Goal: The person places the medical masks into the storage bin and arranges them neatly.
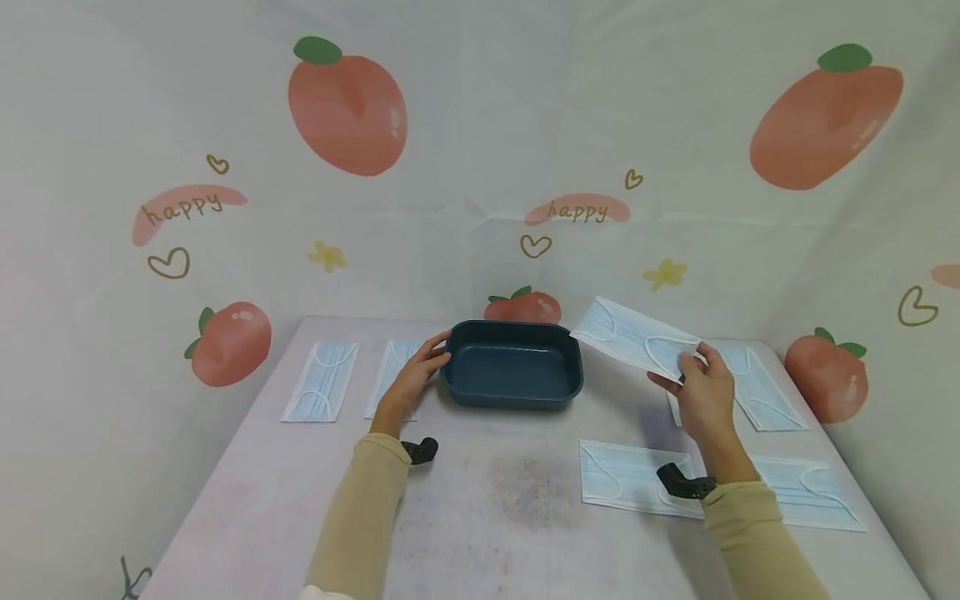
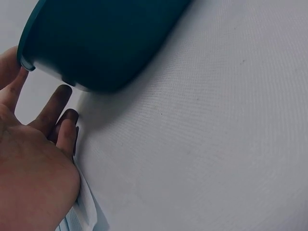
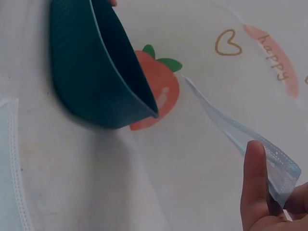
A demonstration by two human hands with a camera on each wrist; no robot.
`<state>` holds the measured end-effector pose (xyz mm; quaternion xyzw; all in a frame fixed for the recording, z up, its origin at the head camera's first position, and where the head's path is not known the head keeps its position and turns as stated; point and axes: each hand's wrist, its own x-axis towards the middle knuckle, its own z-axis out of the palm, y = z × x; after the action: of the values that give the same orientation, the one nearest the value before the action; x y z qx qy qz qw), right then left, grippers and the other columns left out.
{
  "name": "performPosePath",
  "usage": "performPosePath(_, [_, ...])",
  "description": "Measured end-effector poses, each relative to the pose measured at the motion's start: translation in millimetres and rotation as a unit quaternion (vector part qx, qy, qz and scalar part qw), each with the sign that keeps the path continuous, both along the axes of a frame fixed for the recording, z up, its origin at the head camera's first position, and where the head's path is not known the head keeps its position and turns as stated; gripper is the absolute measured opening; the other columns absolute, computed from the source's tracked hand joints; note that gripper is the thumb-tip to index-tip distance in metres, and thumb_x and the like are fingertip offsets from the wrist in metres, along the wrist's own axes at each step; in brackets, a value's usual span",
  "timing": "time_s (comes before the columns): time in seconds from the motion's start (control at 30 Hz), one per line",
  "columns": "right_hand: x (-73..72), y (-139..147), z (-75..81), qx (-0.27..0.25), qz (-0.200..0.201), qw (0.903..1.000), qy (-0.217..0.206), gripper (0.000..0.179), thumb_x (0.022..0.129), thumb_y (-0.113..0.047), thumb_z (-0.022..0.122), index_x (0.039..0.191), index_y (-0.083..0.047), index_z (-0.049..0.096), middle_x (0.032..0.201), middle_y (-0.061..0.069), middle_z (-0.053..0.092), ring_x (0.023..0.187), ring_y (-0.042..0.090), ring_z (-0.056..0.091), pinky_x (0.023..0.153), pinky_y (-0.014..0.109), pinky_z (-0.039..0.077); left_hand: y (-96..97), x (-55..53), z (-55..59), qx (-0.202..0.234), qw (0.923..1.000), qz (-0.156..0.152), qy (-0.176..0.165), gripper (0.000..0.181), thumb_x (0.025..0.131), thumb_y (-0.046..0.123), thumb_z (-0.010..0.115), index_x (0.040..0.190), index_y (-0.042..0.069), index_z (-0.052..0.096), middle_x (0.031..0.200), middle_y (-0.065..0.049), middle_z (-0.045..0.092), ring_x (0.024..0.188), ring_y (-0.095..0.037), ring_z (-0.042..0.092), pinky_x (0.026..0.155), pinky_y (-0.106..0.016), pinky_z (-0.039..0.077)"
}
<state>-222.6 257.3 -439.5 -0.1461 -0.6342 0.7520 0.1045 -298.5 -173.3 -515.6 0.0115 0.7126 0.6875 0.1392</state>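
A dark teal rectangular basin [image 1: 512, 400] stands at the back middle of the table, its bare inner floor showing. My left hand [image 1: 408, 379] touches the basin's left end at the rim; in the left wrist view its lower fingers [image 2: 53, 108] stretch out below the rim, apart from the wall. Raised to the right of the basin, a light blue face mask [image 1: 626, 333] with white ear loops is pinched by one end between the thumb and fingers of my right hand [image 1: 705, 396]. Its free end tilts up near the basin's right rim.
Two masks lie at the left, a far-left mask [image 1: 321, 383] and one partly behind my left hand [image 1: 392, 375]. Several more lie at the right, including a back-right mask [image 1: 761, 387] and a front mask [image 1: 622, 475] partly under my right wrist. A patterned cloth [image 1: 465, 125] hangs behind.
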Motion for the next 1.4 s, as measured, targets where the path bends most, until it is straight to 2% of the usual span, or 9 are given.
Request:
performPosePath(0.2, [-1.2, -2.8, 7.0, 0.005, 0.038, 0.9992, 0.004, 0.05, 0.109, -0.015, 0.038, 0.158, -0.004, 0.031, 0.125, -0.006, 0.056, 0.1, 0.003, 0.067, 0.074, 0.025, 0.064, 1.6, -0.2, 0.3, -0.005, 1.0, 0.003, 0.006, 0.052, 0.105, 0.026, 0.055, 0.155, 0.029, 0.042, 0.161, -0.011, 0.036, 0.154, -0.028, 0.028, 0.132, -0.05, 0.015])
performPosePath(0.37, [-1.0, -7.4, 12.0, 0.034, 0.059, 0.9976, -0.01, 0.052, 0.11, -0.021, 0.038, 0.161, -0.012, 0.03, 0.14, 0.0, 0.051, 0.104, 0.001, 0.065, 0.078, 0.023, 0.063, 2.5, -0.6, -0.3, -0.008, 0.9999, 0.003, 0.006, 0.052, 0.105, 0.027, 0.056, 0.155, 0.029, 0.042, 0.161, -0.011, 0.035, 0.154, -0.028, 0.027, 0.132, -0.05, 0.015])
performPosePath(0.57, [-0.6, -12.7, 16.7, 0.065, 0.075, 0.995, -0.01, 0.051, 0.111, -0.024, 0.038, 0.16, -0.012, 0.032, 0.141, 0.002, 0.051, 0.105, 0.001, 0.065, 0.079, 0.022, 0.063, 4.0, -1.0, -3.0, -0.006, 1.0, -0.003, 0.004, 0.053, 0.105, 0.027, 0.056, 0.155, 0.029, 0.041, 0.162, -0.012, 0.034, 0.155, -0.029, 0.026, 0.132, -0.051, 0.014])
performPosePath(0.73, [-3.1, -17.4, 20.1, 0.079, 0.086, 0.993, -0.017, 0.052, 0.111, -0.022, 0.037, 0.161, -0.011, 0.03, 0.15, 0.013, 0.045, 0.102, 0.0, 0.065, 0.08, 0.021, 0.062, 6.3, 0.8, -3.2, -0.007, 1.0, -0.004, 0.002, 0.053, 0.105, 0.027, 0.056, 0.155, 0.029, 0.041, 0.162, -0.013, 0.034, 0.156, -0.03, 0.025, 0.132, -0.051, 0.013])
performPosePath(1.17, [-12.4, -43.7, 22.4, 0.118, 0.135, 0.9838, -0.004, 0.052, 0.111, -0.022, 0.035, 0.161, -0.008, 0.028, 0.154, 0.021, 0.043, 0.093, 0.0, 0.067, 0.078, 0.022, 0.063, 1.5, 4.9, 4.7, -0.014, 0.9999, 0.005, -0.001, 0.054, 0.105, 0.027, 0.055, 0.157, 0.029, 0.039, 0.166, -0.013, 0.03, 0.157, -0.029, 0.023, 0.132, -0.049, 0.014])
performPosePath(1.4, [-20.5, -56.5, 18.0, 0.131, 0.146, 0.9805, 0.0, 0.05, 0.111, -0.02, 0.036, 0.16, -0.008, 0.031, 0.154, 0.023, 0.046, 0.091, 0.002, 0.069, 0.077, 0.024, 0.063, 1.3, 4.5, 3.1, -0.006, 1.0, 0.004, -0.002, 0.054, 0.105, 0.026, 0.055, 0.157, 0.029, 0.039, 0.166, -0.012, 0.029, 0.157, -0.029, 0.022, 0.132, -0.049, 0.013])
